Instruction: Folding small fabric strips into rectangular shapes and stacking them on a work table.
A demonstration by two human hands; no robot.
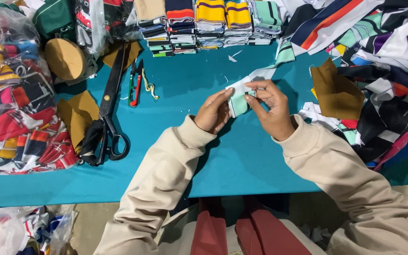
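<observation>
Head view: left hand point(213, 112) and right hand point(271, 107) pinch a mint-and-white striped knit strip point(238, 98) above the teal table point(190, 156), its long axis near-vertical, slightly tilted. Soft ribbed fabric; black steel scissors point(109, 113) lie left.

- The table point(242, 160) has a teal top.
- Large black scissors point(109, 108) lie at 9 o'clock, beside brown fabric pieces point(74, 115).
- Small thread snips point(135, 82) lie just right of the scissors.
- Folded striped collar stacks point(208, 23) line the 12 o'clock edge.
- A clear bag of striped pieces point(10, 94) fills the far 9 o'clock side.
- Loose striped fabric scraps point(383, 71) are heaped at 3 o'clock, a brown piece point(336, 92) on top.
</observation>
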